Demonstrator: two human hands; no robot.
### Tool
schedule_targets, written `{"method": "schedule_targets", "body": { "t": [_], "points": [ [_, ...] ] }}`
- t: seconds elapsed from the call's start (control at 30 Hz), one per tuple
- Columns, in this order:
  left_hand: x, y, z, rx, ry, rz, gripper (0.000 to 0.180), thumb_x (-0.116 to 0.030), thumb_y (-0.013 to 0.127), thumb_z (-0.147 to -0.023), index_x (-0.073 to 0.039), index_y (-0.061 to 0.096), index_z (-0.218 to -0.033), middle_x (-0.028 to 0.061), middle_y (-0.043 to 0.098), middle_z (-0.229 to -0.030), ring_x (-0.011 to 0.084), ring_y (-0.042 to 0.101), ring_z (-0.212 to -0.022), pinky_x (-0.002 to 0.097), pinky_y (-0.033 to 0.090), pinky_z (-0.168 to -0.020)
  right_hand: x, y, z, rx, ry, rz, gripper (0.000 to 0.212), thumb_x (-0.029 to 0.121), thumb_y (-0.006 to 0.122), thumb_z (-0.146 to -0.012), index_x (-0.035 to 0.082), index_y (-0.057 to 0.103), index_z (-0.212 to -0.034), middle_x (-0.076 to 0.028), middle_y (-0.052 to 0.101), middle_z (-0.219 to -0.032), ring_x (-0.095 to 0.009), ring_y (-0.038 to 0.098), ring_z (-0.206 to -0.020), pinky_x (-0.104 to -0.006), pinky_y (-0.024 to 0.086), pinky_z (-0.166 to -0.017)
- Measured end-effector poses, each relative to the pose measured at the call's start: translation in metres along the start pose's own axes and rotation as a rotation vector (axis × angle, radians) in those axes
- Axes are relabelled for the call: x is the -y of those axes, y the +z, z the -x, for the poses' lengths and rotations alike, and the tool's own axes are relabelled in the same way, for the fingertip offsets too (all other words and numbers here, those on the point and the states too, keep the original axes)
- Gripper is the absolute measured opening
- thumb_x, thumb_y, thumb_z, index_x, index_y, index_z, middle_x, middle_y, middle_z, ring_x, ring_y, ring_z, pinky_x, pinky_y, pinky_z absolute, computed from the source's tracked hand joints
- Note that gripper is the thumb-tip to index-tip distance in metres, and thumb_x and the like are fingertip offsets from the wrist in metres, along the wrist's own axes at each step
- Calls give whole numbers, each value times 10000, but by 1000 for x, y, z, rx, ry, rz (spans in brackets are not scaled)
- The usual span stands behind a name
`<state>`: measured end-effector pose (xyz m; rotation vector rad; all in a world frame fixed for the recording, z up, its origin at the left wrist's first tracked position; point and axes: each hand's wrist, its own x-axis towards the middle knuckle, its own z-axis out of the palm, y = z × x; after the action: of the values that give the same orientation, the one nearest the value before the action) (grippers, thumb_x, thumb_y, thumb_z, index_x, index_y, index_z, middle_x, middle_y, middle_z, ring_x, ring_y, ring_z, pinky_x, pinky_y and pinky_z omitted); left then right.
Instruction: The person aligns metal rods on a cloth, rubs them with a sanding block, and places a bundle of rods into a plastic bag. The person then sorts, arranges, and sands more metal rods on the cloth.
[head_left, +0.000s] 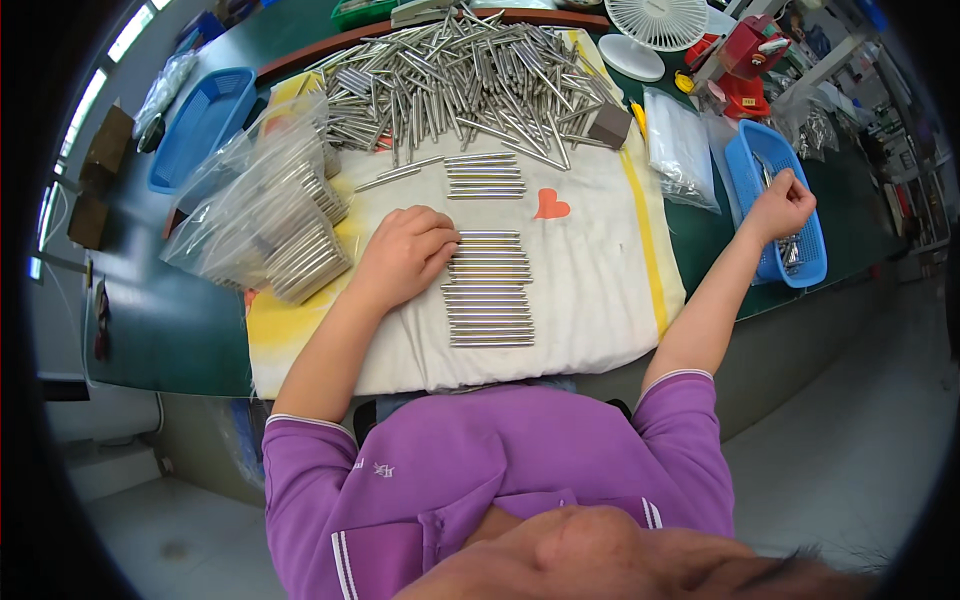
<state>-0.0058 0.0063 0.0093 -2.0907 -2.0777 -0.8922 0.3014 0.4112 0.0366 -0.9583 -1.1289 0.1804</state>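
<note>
Slim silver metal rods (490, 314) lie side by side in a long column on the white cloth, with a smaller group of rods (485, 177) above it. My left hand (408, 252) rests palm down on the cloth. Its loosely bent fingers touch the left ends of the column's upper rods and grip nothing that I can see. Over at the right, my right hand (782, 207) is above a blue plastic basket (817, 240) holding small metal parts (790, 252). Its fingers are pinched together; whatever is between them is too small to make out.
A big heap of metal rods (450, 85) covers the cloth's far end, a dark block (609, 125) beside it. Clear bags of bundled rods (305, 255) lie left, near another blue basket (203, 130). Plastic bags (682, 145) and a white fan (657, 20) are right.
</note>
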Motion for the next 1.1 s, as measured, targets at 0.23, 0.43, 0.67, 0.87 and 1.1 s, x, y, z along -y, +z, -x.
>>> {"method": "schedule_targets", "body": {
  "t": [0.23,0.43,0.67,0.87,1.1],
  "points": [
    [0,-3,5,25,-14,-51,164,-155,688,-852,-78,717,-994,25,692,-1075,219,615,-1035,376,454,-883,18,19,21,149,-32,-47,231,202,782,-864,9,655,-875,-40,672,-814,-108,596,-696,-265,504,-674],
    [2,1,7,72,-70,-118,312,-174,665,-891,-62,679,-1182,58,674,-1189,269,578,-1145,403,435,-957,83,37,98,783,-173,-329,112,91,771,-858,43,670,-844,13,654,-771,-60,561,-658,-231,481,-634],
    [3,4,7,133,-128,-125,453,-213,645,-895,-53,593,-1316,90,558,-1347,319,484,-1267,444,373,-1071,133,26,170,1591,-440,-425,85,148,740,-816,81,701,-853,-54,663,-831,-239,637,-793,-350,521,-698],
    [3,11,8,122,-146,-140,538,-237,649,-879,-45,538,-1369,127,495,-1389,343,435,-1308,456,347,-1094,131,26,195,1649,-560,-447,89,105,733,-807,73,686,-874,-63,635,-845,-249,629,-805,-369,512,-718],
    [1,0,5,74,-192,-50,478,-206,660,-866,-44,582,-1309,113,557,-1321,322,478,-1276,447,358,-1086,137,24,200,1654,-410,-351,102,137,693,-816,61,647,-866,-84,642,-862,-272,640,-837,-390,525,-742]
  ]
}}
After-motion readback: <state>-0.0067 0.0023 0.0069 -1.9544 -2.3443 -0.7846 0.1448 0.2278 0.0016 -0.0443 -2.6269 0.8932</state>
